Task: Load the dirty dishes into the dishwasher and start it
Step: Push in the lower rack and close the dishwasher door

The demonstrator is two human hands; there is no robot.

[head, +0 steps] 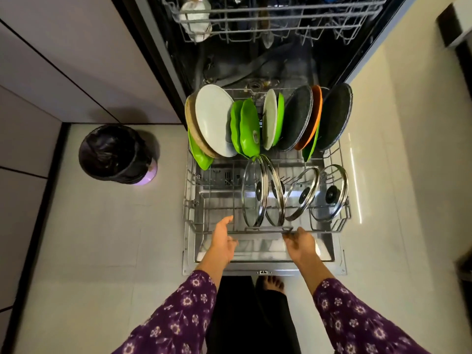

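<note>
Dishwasher (281,265) door is dropped flat and the lower rack (190,208) is parked over it, right in front of both hands. Glass lids (255,195) are stood up just beyond the fingertips, and plates (217,121) are lined up further past those. Left hand (223,242) is held loose with fingers apart and nothing gripped, just beside the rack's front rail. Right hand (302,245) is curled at that rail, but it's too blurry to tell if it's actually clamped.
</note>
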